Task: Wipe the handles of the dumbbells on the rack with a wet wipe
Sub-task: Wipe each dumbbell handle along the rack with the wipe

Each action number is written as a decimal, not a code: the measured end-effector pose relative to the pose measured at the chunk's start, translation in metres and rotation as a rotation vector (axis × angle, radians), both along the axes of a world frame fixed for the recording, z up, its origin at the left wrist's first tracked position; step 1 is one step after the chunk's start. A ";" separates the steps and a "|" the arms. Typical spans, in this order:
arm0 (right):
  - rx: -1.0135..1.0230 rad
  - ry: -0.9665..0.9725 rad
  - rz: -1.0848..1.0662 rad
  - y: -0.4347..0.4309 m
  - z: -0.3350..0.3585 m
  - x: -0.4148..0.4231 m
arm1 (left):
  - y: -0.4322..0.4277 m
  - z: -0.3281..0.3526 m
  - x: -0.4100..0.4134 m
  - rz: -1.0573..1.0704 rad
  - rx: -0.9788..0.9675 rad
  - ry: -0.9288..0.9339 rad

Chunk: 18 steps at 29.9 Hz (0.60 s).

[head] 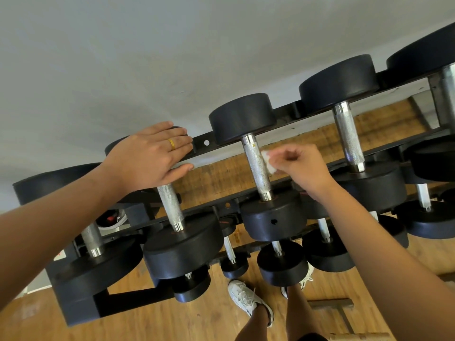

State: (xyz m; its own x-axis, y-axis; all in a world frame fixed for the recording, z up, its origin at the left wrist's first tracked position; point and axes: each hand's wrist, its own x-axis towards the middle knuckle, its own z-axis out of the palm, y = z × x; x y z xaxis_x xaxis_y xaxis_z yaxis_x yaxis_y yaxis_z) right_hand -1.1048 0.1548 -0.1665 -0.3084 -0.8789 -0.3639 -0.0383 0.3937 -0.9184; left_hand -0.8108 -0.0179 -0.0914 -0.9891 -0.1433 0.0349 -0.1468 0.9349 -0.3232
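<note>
From the head camera, you stand over the rack [118,301], and the dumbbell [242,116] you work on is the middle one of the top row. Its handle [254,156] is knurled steel with some brown specks, and it runs from the far head to the near head. I judge the dumbbell heavy and stiff, so it should sit firm in the rack under your rubbing, with no need to lift it. The knurling is rough and may catch the wipe [268,162], which is small, soft, wet and light, and could tear. Better to wrap it around the handle than to dab from one side.

Your right hand [304,166] pinches the folded wipe between thumb and curled fingers. The wipe touches the right side of the handle, about at mid-length. Your left hand [147,153] lies flat, fingers straight, on the far head of the left dumbbell [182,244]; it holds nothing.
</note>
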 end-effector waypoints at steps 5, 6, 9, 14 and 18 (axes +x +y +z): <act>-0.106 -0.059 -0.240 -0.032 0.006 0.020 | 0.000 0.000 -0.001 -0.001 0.009 -0.009; -0.108 -0.054 -0.252 -0.033 0.004 0.023 | 0.000 0.000 0.000 0.000 0.008 -0.007; -0.117 -0.015 -0.229 -0.032 -0.002 0.027 | 0.000 0.000 0.000 0.001 0.005 -0.002; -0.090 0.024 -0.104 -0.012 -0.007 0.019 | 0.000 -0.001 0.000 -0.007 0.005 0.008; -0.090 0.116 -0.021 -0.002 -0.010 0.014 | 0.001 0.000 -0.001 -0.011 0.008 0.015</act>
State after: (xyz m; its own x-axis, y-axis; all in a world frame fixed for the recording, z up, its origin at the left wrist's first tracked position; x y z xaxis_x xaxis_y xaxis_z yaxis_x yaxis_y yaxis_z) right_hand -1.0905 0.1529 -0.1764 -0.3623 -0.8994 -0.2444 -0.1392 0.3115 -0.9400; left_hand -0.8115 -0.0173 -0.0916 -0.9900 -0.1325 0.0489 -0.1411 0.9392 -0.3131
